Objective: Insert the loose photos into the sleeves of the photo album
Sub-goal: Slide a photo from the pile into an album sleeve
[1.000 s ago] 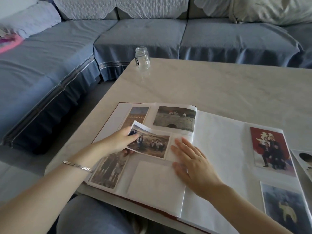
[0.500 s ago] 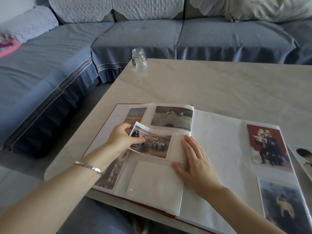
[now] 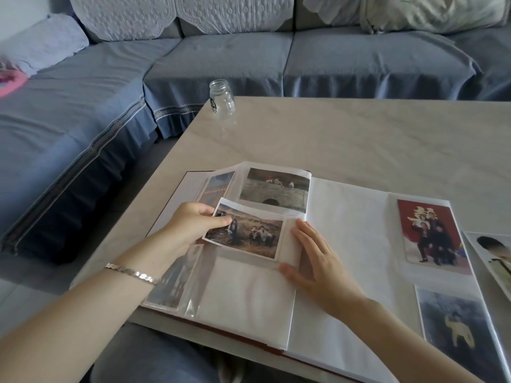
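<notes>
Glossy and white-bordered, the loose photo [image 3: 246, 230] of people sitting in a brown field lies over the middle of the left page of the open photo album [image 3: 348, 244]. Its long axis runs left to right across the page, and the right end is tipped a little toward the person. The left hand [image 3: 193, 225] pinches the photo's left short edge, thumb on top and fingers curled beneath. The right hand [image 3: 312, 258] lies flat with straight fingers on the same page near the spine, just beside the photo's right short edge. Whether that edge has slipped under the clear sleeve cannot be told. A sleeved bridge photo [image 3: 275, 189] sits just above the loose one, and pale, bare sleeve space lies below it. On the right page a red portrait [image 3: 428, 230] and a darker print [image 3: 453, 324] are sleeved along the outer edge, leaving a wide white stretch by the spine. Another loose photo [image 3: 495, 258] rests on the marble table [image 3: 359, 139] just beside the album's right edge, cut off by the frame. The album's near edge lies close along the table's near edge. Beyond the album is bare tabletop, with a glass jar [image 3: 221, 99] at the far left corner, well apart. A silver bracelet [image 3: 130, 272] circles the left wrist.
</notes>
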Motion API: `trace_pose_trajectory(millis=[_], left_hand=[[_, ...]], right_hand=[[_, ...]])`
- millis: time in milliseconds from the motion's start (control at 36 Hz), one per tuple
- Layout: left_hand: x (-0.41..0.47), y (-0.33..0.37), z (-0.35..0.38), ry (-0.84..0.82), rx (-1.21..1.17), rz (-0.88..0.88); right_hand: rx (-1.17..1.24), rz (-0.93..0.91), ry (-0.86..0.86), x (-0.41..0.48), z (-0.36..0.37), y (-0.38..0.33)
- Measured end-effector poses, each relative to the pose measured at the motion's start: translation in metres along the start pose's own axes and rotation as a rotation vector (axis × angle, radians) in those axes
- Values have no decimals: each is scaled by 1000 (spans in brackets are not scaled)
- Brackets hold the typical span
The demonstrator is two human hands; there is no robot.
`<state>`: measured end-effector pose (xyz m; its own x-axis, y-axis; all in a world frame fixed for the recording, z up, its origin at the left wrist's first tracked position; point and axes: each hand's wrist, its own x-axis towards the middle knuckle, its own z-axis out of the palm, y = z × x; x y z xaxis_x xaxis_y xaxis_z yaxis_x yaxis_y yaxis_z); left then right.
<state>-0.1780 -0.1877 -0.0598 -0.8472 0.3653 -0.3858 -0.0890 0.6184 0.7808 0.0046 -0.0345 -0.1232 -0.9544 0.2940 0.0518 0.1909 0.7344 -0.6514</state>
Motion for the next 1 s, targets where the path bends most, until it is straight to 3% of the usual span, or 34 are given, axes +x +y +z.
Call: trace_pose_trajectory(millis=[83,306,500,694,1000], left_hand=[[1,1,-4,-7,-80,-81],[-1,7,-7,7,-111,-68],[-9,12,0,25,16,66],[-9,11,-2,25,-66,-42],[-12,10,1,41,69,136]], right_hand=[[9,-8,3,-1,0,0],[67,-22,34,-1,3,5],[110,-36,60,0,6,9],[107,-47,99,-4,9,10],[115,-45,114,-5,11,10]])
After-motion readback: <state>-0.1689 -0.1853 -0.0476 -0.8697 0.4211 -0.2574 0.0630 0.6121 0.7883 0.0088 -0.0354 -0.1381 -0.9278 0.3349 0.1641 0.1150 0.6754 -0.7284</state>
